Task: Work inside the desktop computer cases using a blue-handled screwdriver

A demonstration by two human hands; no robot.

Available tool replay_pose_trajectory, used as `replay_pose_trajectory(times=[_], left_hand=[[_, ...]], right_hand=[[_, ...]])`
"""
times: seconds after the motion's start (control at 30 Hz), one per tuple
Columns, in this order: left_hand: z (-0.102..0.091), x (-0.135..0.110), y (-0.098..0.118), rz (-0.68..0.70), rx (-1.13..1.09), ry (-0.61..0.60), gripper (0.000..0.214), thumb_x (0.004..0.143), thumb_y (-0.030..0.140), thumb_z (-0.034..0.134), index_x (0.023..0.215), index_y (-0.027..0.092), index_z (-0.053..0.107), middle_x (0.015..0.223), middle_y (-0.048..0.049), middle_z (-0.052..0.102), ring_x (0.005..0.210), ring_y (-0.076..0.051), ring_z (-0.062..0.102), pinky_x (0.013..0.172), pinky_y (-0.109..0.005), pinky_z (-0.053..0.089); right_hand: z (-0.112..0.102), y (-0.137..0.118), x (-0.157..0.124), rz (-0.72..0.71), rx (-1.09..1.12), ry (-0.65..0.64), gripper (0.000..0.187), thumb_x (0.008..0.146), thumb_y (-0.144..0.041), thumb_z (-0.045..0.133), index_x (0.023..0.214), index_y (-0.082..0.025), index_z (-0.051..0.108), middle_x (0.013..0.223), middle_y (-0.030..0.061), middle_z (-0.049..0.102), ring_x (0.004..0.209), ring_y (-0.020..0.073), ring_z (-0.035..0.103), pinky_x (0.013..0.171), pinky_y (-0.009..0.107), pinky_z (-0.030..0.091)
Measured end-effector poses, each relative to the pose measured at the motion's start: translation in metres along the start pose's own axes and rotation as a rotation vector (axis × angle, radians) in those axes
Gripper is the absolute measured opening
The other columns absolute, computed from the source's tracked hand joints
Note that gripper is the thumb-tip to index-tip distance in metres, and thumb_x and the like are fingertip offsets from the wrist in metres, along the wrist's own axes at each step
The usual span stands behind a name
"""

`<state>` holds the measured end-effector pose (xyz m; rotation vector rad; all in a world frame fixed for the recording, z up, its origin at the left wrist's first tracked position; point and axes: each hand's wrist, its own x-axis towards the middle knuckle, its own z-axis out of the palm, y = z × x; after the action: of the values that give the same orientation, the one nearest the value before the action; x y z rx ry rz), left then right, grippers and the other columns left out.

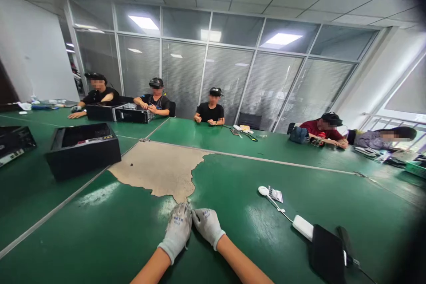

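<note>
Both gloved, the left hand [177, 229] and right hand [207, 224] are resting flat and empty, fingertips together, on the green matted surface [100, 230] at the torn edge of the bare beige worn patch [159, 171], gripping nothing.

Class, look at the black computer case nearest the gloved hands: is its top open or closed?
Open: the black computer case shows inner parts through its uncovered top.
</note>
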<state>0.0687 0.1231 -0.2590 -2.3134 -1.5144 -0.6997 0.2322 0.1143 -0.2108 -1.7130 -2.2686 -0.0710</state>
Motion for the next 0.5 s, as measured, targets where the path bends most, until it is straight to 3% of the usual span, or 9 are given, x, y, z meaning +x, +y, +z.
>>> replay_pose_trajectory(times=[0.1,0.2,0.3,0.37,0.5], left_hand=[[-0.007,-0.008,-0.004,0.060,-0.023,-0.014,0.042,0.098,0.020,0.046,0.134,0.014,0.066,0.141,-0.0145,0.065,0.130,-0.029,0.061,0.110,-0.045,0.051],[-0.018,-0.010,-0.010,0.029,-0.053,-0.120,0.043,0.099,0.022,0.044,0.137,0.015,0.063,0.143,-0.0129,0.063,0.131,-0.027,0.060,0.111,-0.043,0.049],[-0.034,0.008,-0.038,-0.056,-0.044,-0.200,0.042,0.096,0.018,0.046,0.134,0.017,0.066,0.141,-0.0134,0.064,0.132,-0.027,0.058,0.113,-0.043,0.046],[-0.051,0.035,-0.083,-0.131,-0.028,-0.220,0.043,0.091,0.010,0.047,0.128,0.018,0.068,0.137,-0.0147,0.066,0.130,-0.028,0.059,0.111,-0.045,0.044],[-0.090,0.102,-0.215,-0.460,0.034,-0.249,0.040,0.097,0.019,0.037,0.113,-0.001,0.068,0.111,-0.0283,0.069,0.105,-0.035,0.066,0.093,-0.050,0.050]], right_hand=[[-0.002,-0.008,0.004,-0.046,-0.062,-0.063,0.041,0.106,-0.033,0.040,0.094,-0.022,0.078,0.082,0.0062,0.077,0.073,0.0189,0.069,0.061,0.028,0.035],[-0.004,-0.022,0.016,-0.042,-0.094,-0.110,0.038,0.106,-0.032,0.042,0.097,-0.023,0.079,0.080,0.0069,0.077,0.070,0.0209,0.069,0.059,0.030,0.033],[-0.001,-0.036,0.024,-0.044,-0.073,-0.085,0.035,0.105,-0.032,0.045,0.099,-0.022,0.078,0.081,0.0082,0.076,0.072,0.0219,0.069,0.060,0.031,0.034],[0.001,-0.043,0.024,-0.119,-0.065,-0.085,0.030,0.104,-0.029,0.047,0.106,-0.025,0.077,0.086,0.0059,0.077,0.074,0.0208,0.069,0.062,0.030,0.035],[0.003,-0.049,0.021,-0.234,-0.104,-0.118,0.030,0.102,-0.025,0.049,0.119,-0.030,0.073,0.094,0.0020,0.077,0.076,0.0185,0.067,0.062,0.029,0.032]])
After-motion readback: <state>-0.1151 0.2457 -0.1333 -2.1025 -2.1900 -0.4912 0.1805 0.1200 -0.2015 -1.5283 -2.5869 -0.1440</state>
